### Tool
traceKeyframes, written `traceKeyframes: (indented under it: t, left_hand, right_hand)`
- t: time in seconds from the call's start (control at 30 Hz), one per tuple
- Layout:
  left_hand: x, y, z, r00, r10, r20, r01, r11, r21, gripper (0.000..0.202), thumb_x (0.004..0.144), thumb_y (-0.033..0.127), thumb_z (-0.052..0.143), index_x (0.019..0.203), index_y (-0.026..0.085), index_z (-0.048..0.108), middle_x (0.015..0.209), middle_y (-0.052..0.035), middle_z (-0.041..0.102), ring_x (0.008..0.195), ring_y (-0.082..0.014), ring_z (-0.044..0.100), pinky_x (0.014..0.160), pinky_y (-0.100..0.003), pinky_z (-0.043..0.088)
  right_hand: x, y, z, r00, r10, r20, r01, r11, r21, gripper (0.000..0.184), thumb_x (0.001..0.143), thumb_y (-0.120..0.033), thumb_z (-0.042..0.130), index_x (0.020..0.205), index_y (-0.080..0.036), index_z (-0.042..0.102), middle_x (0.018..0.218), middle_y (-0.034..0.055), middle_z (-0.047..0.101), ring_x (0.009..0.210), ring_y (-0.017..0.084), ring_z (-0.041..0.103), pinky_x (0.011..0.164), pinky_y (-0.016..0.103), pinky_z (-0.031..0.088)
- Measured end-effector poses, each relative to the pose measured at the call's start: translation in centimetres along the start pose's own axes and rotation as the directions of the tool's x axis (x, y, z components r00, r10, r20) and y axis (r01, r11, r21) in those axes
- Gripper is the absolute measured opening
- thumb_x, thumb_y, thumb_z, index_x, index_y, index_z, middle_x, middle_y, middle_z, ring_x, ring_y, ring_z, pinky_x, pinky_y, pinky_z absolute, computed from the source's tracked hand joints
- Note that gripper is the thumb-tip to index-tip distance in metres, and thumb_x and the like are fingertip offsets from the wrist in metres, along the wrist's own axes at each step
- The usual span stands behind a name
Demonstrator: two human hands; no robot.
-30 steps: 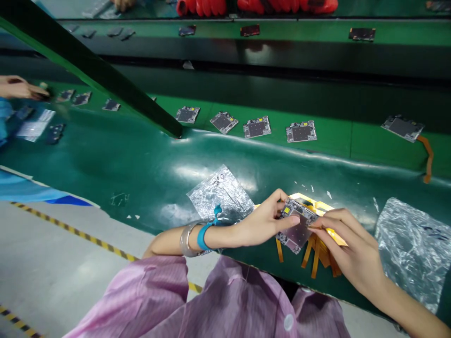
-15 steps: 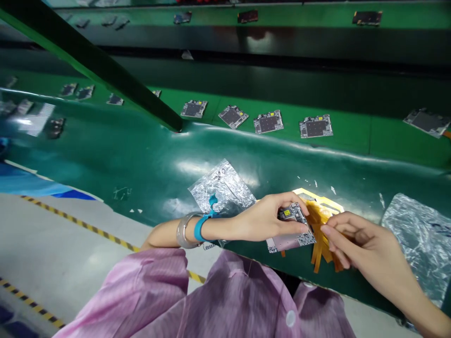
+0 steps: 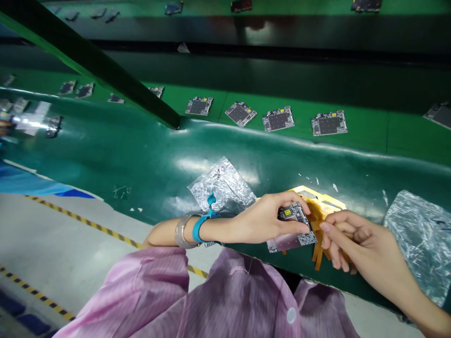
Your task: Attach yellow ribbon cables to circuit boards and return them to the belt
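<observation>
Left hand (image 3: 268, 220) clamps a circuit board (image 3: 291, 228) above the green surface (image 3: 141, 155); beside the board, right hand (image 3: 355, 244) pinches orange strips (image 3: 319, 251).

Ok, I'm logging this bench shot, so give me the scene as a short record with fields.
left hand: grips a small circuit board
right hand: fingers on orange flex strips beside the board
surface: green mat
nearby: clear plastic bag behind the left wrist; another bag at right
further back: row of boards on the belt
</observation>
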State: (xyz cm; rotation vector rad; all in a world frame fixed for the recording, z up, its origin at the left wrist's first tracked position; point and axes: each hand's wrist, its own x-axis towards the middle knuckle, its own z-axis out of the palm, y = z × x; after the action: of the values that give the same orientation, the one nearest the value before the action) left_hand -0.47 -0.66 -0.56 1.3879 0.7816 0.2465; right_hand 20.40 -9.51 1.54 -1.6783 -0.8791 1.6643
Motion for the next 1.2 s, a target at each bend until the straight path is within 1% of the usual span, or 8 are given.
traceKeyframes:
  t: [0.23, 0.5, 0.77, 0.9, 1.03, 1.1, 1.13, 1.2]
  left_hand:
    - [-0.1, -0.1, 0.2, 1.000, -0.025, 0.011, 0.025, 0.997, 0.073, 0.028, 0.088, 0.038, 0.074, 0.109, 0.023, 0.064, 0.093, 0.0002, 0.063, 0.077, -0.0143, 0.052, 0.069, -0.028, 0.042]
    - [-0.3, 0.2, 0.4, 0.999, -0.029, 0.018, 0.027, 0.993, 0.113, 0.025, 0.089, 0.036, 0.072, 0.108, 0.022, 0.063, 0.090, 0.0019, 0.060, 0.074, -0.0120, 0.048, 0.067, -0.025, 0.039]
    - [0.9, 0.4, 0.2, 1.000, -0.025, -0.010, 0.025, 0.998, 0.053, 0.020, 0.088, 0.036, 0.071, 0.086, 0.018, 0.062, 0.085, 0.0025, 0.062, 0.078, -0.0120, 0.055, 0.072, -0.026, 0.044]
    - [1.8, 0.1, 0.5, 1.000, 0.009, 0.004, -0.009, 0.997, 0.082, 0.024, 0.094, 0.042, 0.064, 0.092, 0.018, 0.065, 0.089, 0.0003, 0.065, 0.080, -0.0131, 0.057, 0.072, -0.026, 0.045]
    - [3.7, 0.2, 0.2, 0.999, 0.052, 0.004, -0.052, 0.994, 0.100, 0.028, 0.098, 0.045, 0.056, 0.105, 0.018, 0.063, 0.101, -0.0045, 0.070, 0.088, -0.0160, 0.064, 0.077, -0.028, 0.051]
    - [5.9, 0.1, -1.2, 0.986, 0.141, -0.087, -0.119, 0.968, 0.222, 0.030, 0.099, 0.045, 0.054, 0.111, 0.018, 0.060, 0.111, -0.0075, 0.070, 0.098, -0.0190, 0.066, 0.083, -0.031, 0.053]
    - [7.3, 0.0, -2.3, 0.964, 0.213, -0.161, -0.152, 0.933, 0.325, 0.031, 0.099, 0.044, 0.055, 0.115, 0.018, 0.059, 0.118, -0.0093, 0.068, 0.105, -0.0209, 0.065, 0.088, -0.033, 0.053]
    - [10.5, -0.2, -4.9, 0.860, 0.398, -0.318, -0.163, 0.807, 0.568, 0.035, 0.098, 0.039, 0.057, 0.124, 0.016, 0.057, 0.131, -0.0143, 0.063, 0.124, -0.0259, 0.058, 0.106, -0.040, 0.046]
  right_hand:
    - [0.6, 0.5, -0.7, 0.990, -0.083, 0.117, 0.097, 0.988, -0.117, 0.026, 0.094, -0.045, 0.065, 0.079, -0.024, 0.065, 0.053, -0.0029, 0.063, 0.035, 0.010, 0.054, 0.031, 0.020, 0.042]
    - [0.9, 0.8, -0.6, 0.975, -0.080, 0.209, 0.130, 0.962, -0.241, 0.032, 0.096, -0.046, 0.060, 0.077, -0.022, 0.066, 0.062, 0.0005, 0.066, 0.047, 0.012, 0.061, 0.047, 0.022, 0.053]
    - [1.3, 1.0, -1.1, 0.966, -0.086, 0.244, 0.147, 0.958, -0.246, 0.043, 0.101, -0.051, 0.049, 0.075, -0.023, 0.069, 0.066, 0.0020, 0.069, 0.060, 0.015, 0.066, 0.059, 0.026, 0.054]
    - [1.7, 1.2, -1.5, 0.982, -0.112, 0.152, 0.148, 0.956, -0.252, 0.038, 0.097, -0.057, 0.054, 0.091, -0.025, 0.074, 0.085, 0.0041, 0.076, 0.083, 0.021, 0.072, 0.077, 0.030, 0.057]
    - [2.9, 1.8, -2.0, 0.995, -0.085, 0.058, 0.095, 0.970, -0.222, 0.038, 0.078, -0.055, 0.078, 0.101, -0.024, 0.075, 0.090, 0.0049, 0.078, 0.074, 0.021, 0.072, 0.065, 0.030, 0.058]
    - [4.0, 1.7, -3.3, 0.995, -0.097, -0.033, 0.091, 0.984, -0.151, 0.041, 0.075, -0.054, 0.081, 0.098, -0.021, 0.076, 0.090, 0.0071, 0.079, 0.072, 0.022, 0.072, 0.066, 0.033, 0.059]
    - [4.7, 1.5, -4.3, 0.987, -0.120, -0.105, 0.109, 0.988, -0.109, 0.042, 0.072, -0.052, 0.083, 0.098, -0.020, 0.076, 0.090, 0.0086, 0.079, 0.073, 0.023, 0.073, 0.069, 0.035, 0.060]
    - [6.1, 0.6, -7.1, 0.938, -0.190, -0.290, 0.188, 0.982, -0.037, 0.044, 0.067, -0.047, 0.089, 0.098, -0.018, 0.077, 0.092, 0.0113, 0.079, 0.075, 0.025, 0.075, 0.076, 0.041, 0.062]
